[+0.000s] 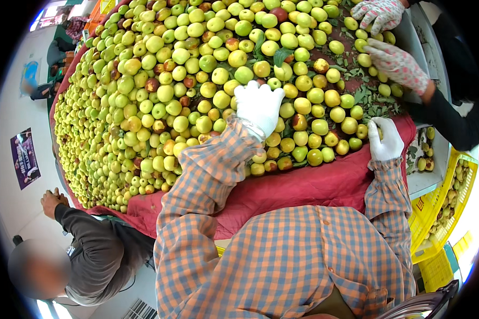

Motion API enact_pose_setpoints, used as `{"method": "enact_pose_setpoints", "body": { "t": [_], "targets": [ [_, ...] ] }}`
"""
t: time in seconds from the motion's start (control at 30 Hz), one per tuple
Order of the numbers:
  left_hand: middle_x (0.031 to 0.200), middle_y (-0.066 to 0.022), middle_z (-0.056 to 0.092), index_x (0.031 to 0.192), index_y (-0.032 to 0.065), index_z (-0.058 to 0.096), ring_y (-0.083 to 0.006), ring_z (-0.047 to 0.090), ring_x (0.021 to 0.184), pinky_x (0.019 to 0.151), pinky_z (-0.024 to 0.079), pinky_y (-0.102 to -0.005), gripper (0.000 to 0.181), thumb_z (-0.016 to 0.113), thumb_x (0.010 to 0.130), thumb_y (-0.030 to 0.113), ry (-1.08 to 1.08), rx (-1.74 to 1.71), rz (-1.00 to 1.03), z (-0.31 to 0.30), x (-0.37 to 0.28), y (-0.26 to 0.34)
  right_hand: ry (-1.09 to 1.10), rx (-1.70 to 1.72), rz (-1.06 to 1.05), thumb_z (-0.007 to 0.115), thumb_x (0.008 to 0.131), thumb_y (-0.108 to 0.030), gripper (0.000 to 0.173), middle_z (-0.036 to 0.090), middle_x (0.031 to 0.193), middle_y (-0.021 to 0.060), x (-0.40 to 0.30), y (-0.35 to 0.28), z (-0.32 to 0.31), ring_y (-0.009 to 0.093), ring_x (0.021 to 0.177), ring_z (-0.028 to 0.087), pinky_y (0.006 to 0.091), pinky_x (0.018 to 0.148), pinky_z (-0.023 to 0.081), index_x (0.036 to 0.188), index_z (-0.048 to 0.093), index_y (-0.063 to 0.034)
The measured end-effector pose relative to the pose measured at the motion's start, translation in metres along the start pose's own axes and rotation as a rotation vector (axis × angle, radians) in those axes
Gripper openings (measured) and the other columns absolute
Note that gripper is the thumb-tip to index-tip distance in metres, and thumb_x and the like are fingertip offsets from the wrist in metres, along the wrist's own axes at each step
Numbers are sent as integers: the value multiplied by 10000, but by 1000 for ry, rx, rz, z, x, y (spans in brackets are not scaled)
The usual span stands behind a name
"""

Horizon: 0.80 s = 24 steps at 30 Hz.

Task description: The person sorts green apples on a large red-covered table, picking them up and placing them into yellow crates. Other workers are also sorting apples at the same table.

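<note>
A large heap of green and yellow jujubes [165, 93], several with brown-red patches, covers the red cloth [303, 183] before me. My left hand [258, 109], in a white glove, lies palm down on the heap with its fingers bent; whether it holds any fruit is hidden. At the heap's right edge is my right hand [385, 139], also white-gloved, with a green jujube [379, 133] between thumb and fingers. Green leaves [282, 56] lie among the fruit, and leaf scraps [367, 93] are strewn on the cloth near my right hand.
Across at the right, a co-worker's two flower-patterned gloved hands [399, 65] touch fruit beside a metal chute [423, 183]. Yellow plastic crates [437, 239] stand at the lower right, one holding fruit. Another person in dark clothes [99, 247] is at the lower left.
</note>
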<state>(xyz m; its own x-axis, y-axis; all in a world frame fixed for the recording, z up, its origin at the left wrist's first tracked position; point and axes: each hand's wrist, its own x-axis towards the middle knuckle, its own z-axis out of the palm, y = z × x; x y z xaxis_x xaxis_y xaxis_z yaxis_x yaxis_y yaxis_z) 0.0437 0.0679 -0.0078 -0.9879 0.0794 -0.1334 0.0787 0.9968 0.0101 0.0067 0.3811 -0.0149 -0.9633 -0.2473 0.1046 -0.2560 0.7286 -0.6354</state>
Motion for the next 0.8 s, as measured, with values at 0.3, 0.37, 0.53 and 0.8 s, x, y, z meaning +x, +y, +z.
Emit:
{"method": "enact_pose_setpoints", "body": {
  "t": [0.3, 0.37, 0.53, 0.8],
  "targets": [
    [816, -40, 638, 915, 181, 652, -284, 580, 847, 762, 383, -458, 204, 692, 715, 201, 128, -304, 54, -29, -15, 18, -513, 906, 463, 632, 890, -150, 508, 620, 1130, 141, 1, -55, -7, 137, 806, 615, 257, 625, 547, 1357, 494, -5],
    [804, -44, 633, 902, 175, 653, -289, 579, 859, 775, 397, -432, 185, 688, 721, 188, 83, -391, 140, -52, -19, 43, -697, 1142, 602, 648, 896, -194, 576, 618, 1089, 142, 0, -78, 0, 148, 800, 617, 264, 605, 543, 1397, 442, 2],
    [883, -89, 698, 977, 116, 709, -312, 641, 850, 753, 510, -407, 197, 729, 812, 223, -17, -722, 98, -81, -37, 27, -841, 972, 607, 623, 923, -209, 325, 625, 872, 67, 0, -76, 4, 114, 674, 613, 243, 541, 522, 1174, 606, -4],
    [938, -62, 683, 1027, 137, 674, -296, 607, 923, 802, 479, -416, 296, 732, 740, 178, 45, -57, -30, -9, 18, -30, -404, 557, 481, 594, 925, -173, 245, 634, 828, 28, 4, -43, 13, 69, 658, 578, 227, 562, 498, 1113, 659, -29]
  ]
}}
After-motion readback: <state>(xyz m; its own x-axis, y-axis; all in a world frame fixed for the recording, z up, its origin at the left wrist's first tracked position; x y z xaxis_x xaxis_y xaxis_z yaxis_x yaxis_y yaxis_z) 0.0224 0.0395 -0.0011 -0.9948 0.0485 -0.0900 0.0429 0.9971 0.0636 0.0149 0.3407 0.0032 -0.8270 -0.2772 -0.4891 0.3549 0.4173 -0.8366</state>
